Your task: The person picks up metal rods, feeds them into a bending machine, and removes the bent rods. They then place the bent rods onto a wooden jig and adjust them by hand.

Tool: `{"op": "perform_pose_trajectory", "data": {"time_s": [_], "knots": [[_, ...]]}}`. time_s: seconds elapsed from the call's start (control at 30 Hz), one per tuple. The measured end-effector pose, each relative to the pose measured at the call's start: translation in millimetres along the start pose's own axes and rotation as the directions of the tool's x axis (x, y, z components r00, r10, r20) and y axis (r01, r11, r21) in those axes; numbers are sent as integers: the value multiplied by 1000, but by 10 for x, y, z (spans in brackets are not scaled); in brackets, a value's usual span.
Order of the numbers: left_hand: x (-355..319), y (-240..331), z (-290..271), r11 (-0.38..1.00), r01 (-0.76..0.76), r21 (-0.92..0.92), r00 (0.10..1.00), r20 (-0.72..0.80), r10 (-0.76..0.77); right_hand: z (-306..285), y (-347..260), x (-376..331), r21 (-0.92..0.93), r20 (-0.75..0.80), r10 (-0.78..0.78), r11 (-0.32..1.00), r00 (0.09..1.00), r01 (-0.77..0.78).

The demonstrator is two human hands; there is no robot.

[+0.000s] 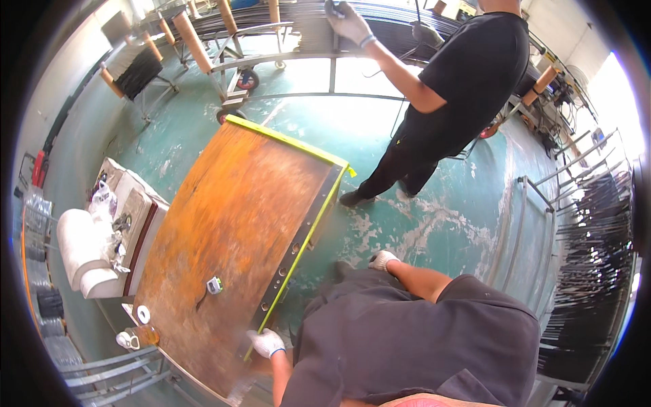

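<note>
My left hand, in a white glove, grips the near edge of a worn orange-brown table, right on its yellow-green edge strip. My right hand, also gloved, hangs curled by my dark trouser leg over the green floor, with nothing seen in it. A small tape measure lies on the tabletop, a short way left of my left hand.
A co-worker in black stands beyond the table with a gloved hand on a rack of dark rods. More rods fill a rack at right. A wheeled cart, white rolls, a tape roll and an amber bottle are nearby.
</note>
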State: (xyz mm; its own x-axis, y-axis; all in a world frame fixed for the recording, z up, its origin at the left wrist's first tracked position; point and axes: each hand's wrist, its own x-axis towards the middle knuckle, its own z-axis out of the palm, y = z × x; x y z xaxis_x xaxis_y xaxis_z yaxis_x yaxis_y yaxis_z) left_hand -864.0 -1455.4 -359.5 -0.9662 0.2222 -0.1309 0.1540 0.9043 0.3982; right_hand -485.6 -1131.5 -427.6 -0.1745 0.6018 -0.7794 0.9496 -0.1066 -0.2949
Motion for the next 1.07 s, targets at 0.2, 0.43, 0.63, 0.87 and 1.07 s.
{"op": "perform_pose_trajectory", "data": {"time_s": [0.2, 0.43, 0.63, 0.87, 1.07], "knots": [[-14, 188, -117, 998, 25, 49, 999, 40, -27, 24, 54, -39, 21, -22, 21, 1000, 1000, -21], [-11, 226, -53, 997, 0, 80, 1000, 25, -2, -19, 115, -29, 45, -29, 12, 999, 1000, -11], [-76, 187, -123, 998, 29, 64, 990, 138, -38, -29, -57, -119, -25, -87, -13, 1000, 996, 10], [363, -281, 154, 991, -116, -71, 992, 36, 119, 107, 171, -105, 111, -33, -36, 993, 999, 40], [614, 413, 607, 912, -348, -219, 874, 276, 400, -79, 108, -352, 128, -113, 39, 991, 993, -25]]}}
